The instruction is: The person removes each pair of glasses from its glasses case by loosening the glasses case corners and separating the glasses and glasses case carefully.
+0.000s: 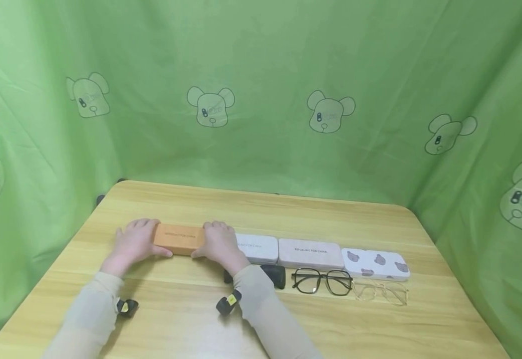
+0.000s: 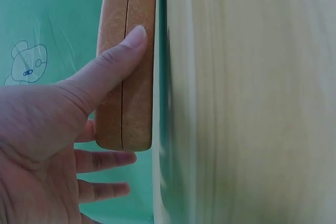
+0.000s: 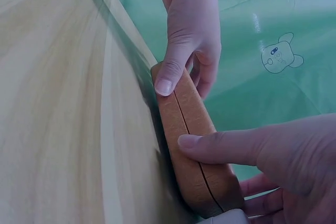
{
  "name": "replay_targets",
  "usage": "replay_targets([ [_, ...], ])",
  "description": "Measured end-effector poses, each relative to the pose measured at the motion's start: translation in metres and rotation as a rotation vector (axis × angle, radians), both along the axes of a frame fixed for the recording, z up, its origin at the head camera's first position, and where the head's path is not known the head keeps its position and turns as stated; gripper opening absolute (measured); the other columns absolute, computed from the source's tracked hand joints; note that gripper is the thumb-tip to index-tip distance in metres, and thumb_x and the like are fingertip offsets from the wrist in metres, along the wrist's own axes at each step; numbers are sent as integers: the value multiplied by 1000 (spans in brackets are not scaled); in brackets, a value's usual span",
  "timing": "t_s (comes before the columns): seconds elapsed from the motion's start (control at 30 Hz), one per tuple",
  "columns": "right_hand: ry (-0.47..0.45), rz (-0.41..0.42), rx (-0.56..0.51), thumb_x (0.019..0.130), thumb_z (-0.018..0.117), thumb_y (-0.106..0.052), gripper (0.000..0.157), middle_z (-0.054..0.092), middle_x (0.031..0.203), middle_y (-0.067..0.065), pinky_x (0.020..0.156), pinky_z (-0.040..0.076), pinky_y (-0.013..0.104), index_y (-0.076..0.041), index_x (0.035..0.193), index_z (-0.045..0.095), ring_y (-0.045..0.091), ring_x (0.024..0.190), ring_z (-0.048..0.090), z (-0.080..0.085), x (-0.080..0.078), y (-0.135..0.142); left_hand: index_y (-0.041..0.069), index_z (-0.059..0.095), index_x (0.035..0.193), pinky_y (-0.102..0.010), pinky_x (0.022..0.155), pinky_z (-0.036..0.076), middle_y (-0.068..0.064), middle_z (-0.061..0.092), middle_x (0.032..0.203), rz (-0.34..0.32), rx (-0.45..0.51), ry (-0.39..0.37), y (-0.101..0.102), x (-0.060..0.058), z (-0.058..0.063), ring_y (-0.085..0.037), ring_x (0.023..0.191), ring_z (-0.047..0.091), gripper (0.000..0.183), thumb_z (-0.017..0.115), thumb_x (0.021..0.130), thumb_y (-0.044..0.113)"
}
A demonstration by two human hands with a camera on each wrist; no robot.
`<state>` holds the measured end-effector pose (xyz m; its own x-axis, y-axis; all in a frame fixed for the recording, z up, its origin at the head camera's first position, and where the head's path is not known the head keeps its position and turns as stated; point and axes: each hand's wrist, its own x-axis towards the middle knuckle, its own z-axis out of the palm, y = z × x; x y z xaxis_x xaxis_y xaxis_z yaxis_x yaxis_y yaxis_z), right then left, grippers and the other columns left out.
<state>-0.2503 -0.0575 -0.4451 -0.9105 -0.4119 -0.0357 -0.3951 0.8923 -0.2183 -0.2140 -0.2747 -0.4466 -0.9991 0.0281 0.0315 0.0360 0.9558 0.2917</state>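
Observation:
An orange glasses case (image 1: 179,238) lies on the left part of the table, its seam facing me and closed in both wrist views. My left hand (image 1: 137,243) grips its left end, thumb on the front side and fingers behind. At the other end, my right hand (image 1: 219,243) holds it the same way, the thumb (image 3: 210,147) lying across the seam. A white glasses case (image 1: 257,248) sits just right of the orange one, partly covered by my right hand. Dark sunglasses (image 1: 273,275) show behind my right forearm, which hides their middle.
Rightward along the row come a pale pink case (image 1: 310,253) and a white case with bear prints (image 1: 375,264). Black-framed glasses (image 1: 321,281) and thin gold-framed glasses (image 1: 381,292) lie in front of them. Green curtains (image 1: 270,149) surround the wooden table (image 1: 175,314).

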Motion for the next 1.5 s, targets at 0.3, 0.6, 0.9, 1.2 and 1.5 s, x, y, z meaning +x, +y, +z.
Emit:
replay_targets([
  [0.3, -28, 6, -1, 66, 83, -55, 82, 65, 118, 5, 97, 48, 39, -10, 129, 58, 23, 111, 59, 1, -2, 3, -1, 44, 140, -82, 100, 22, -33, 47, 140, 6, 2, -40, 4, -1, -2, -56, 127, 41, 108, 83, 60, 61],
  [0.6, -35, 19, 17, 63, 85, -56, 82, 65, 115, 6, 93, 50, 38, -9, 125, 58, 23, 107, 59, 5, -3, 7, -1, 43, 141, -81, 101, 23, -34, 46, 139, 6, 6, -74, 10, -1, -1, -56, 126, 42, 107, 81, 63, 61],
  [0.9, -51, 17, 12, 63, 85, -54, 82, 64, 114, 7, 93, 50, 39, -8, 125, 57, 23, 106, 58, 8, -2, 9, -2, 41, 141, -77, 99, 31, -33, 49, 136, -3, 27, -85, 13, -1, -1, -54, 121, 47, 105, 82, 64, 57],
  [1.2, -31, 37, 33, 63, 84, -57, 83, 61, 118, 8, 99, 48, 39, -9, 124, 55, 24, 112, 56, 1, 0, 9, -4, 35, 145, -72, 95, 40, -34, 48, 137, -48, 88, -104, 8, 4, -7, -53, 120, 49, 109, 82, 66, 55],
  [1.5, 25, 107, -6, 68, 80, -59, 92, 56, 132, 7, 109, 42, 39, -15, 141, 46, 22, 127, 49, 9, 1, 11, -10, 22, 148, -69, 109, 29, -39, 33, 146, -87, 315, -98, -6, 5, -11, -56, 132, 36, 118, 83, 68, 50],
])
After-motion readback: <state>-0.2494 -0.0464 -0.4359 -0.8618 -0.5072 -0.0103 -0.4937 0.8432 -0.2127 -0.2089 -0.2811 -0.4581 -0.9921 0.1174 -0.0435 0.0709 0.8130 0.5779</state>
